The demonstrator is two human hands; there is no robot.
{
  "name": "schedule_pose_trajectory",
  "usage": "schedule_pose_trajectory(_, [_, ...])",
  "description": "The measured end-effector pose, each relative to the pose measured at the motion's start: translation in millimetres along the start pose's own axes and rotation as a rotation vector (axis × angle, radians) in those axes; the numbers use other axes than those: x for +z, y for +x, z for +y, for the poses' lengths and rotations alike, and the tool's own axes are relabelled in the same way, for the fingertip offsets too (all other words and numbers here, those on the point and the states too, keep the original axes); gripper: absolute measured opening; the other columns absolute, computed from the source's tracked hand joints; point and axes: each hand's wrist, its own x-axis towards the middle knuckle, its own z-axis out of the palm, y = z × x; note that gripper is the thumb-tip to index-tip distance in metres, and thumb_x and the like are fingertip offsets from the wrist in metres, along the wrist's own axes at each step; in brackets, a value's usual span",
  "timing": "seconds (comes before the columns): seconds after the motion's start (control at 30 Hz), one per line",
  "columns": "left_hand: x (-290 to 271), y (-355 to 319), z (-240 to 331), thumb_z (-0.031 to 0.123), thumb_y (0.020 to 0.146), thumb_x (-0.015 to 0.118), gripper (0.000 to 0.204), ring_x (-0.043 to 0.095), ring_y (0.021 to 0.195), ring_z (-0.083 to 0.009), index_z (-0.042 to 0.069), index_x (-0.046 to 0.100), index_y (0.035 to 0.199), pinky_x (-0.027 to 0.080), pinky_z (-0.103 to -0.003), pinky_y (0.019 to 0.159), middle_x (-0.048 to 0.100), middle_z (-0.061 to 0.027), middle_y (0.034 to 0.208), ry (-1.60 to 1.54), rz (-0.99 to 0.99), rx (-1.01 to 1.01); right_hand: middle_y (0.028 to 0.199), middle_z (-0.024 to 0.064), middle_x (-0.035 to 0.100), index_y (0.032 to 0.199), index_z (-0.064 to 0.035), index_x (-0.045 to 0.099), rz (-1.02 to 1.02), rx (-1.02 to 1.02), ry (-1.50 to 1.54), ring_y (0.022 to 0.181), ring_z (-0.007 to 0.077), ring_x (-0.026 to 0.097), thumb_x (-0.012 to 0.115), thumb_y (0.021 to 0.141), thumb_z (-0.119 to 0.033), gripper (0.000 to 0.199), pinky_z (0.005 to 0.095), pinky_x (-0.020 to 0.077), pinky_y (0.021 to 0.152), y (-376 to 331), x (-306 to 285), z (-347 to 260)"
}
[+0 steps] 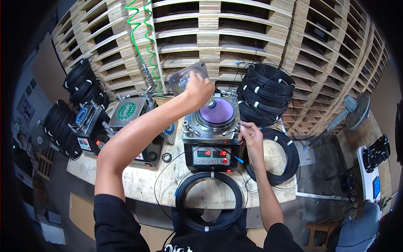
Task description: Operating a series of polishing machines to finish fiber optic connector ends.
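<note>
Okay, plate (pixel 179 77): just behind the left hand (pixel 199 89), above the rear left of the machine (pixel 210 140). Stands tilted, broad face toward the camera, upper edge rising rightward; looks squarish, so no clear long axis. Left hand curled, fingertips overlapping the plate; can't tell if it's gripping it. Small clear piece (pixel 211 102) just below that hand, over the purple pad (pixel 218 114), lower end toward the pad. Right hand (pixel 251 135): fingers bent in at the right front knob (pixel 238 125); firm grip can't be told. Front coil (pixel 239 197) near the lap, side coil (pixel 292 156) right, coil stack (pixel 268 90) behind it, pallets (pixel 210 31) at back.
</note>
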Motion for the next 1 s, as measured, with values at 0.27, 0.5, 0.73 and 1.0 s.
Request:
schedule_pose_trajectory(0.27, [-19, 29, 38, 0.017, 0.088, 0.068, 0.023, 0.066, 0.112, -0.0337, 0.011, 0.076, 0.108, 0.045, -0.052, 0.092, 0.07, -0.0115, 0.118, -0.058, 0.07, -0.031, 0.073, 0.0004, 0.062, 0.117, 0.0012, 0.061, 0.015, 0.006, -0.009, 0.064, 0.0052, 0.056, 0.062, 0.101, -0.017, 0.025, 0.0209, 0.0426, 0.058, 0, 3, 1])
schedule_pose_trajectory(0.5, [-9, 2, 22, 0.018, 0.088, 0.068, 0.021, 0.067, 0.11, -0.0322, 0.011, 0.077, 0.106, 0.046, -0.049, 0.09, 0.071, -0.0092, 0.115, -0.046, 0.073, -0.008, 0.072, 0.0003, 0.062, 0.119, 0.0011, 0.059, -0.009, -0.013, -0.03, 0.064, 0.0047, 0.055, 0.062, 0.101, -0.017, 0.025, 0.0209, 0.042, 0.058, -1, 2, 0])
schedule_pose_trajectory(0.73, [22, -50, -14, 0.027, 0.083, 0.079, 0.044, 0.067, 0.109, -0.0359, 0.006, 0.07, 0.121, 0.051, -0.051, 0.087, 0.069, -0.0136, 0.116, -0.274, -0.06, -0.188, 0.071, 0.0001, 0.061, 0.118, 0.0013, 0.058, 0.001, -0.013, -0.02, 0.064, 0.0046, 0.055, 0.061, 0.101, -0.016, 0.024, 0.0207, 0.0418, 0.058, -3, 6, 0])
schedule_pose_trajectory(1.0, [86, -132, 19, 0.029, 0.081, 0.084, 0.063, 0.072, 0.098, -0.0324, -0.003, 0.059, 0.129, 0.055, -0.042, 0.086, 0.072, -0.0219, 0.105, -1.415, 0.601, -0.653, 0.072, -0.0002, 0.06, 0.118, -0.0006, 0.059, 0.009, -0.053, -0.031, 0.065, 0.0047, 0.054, 0.061, 0.1, -0.016, 0.023, 0.0205, 0.0413, 0.059, -3, 3, 5])
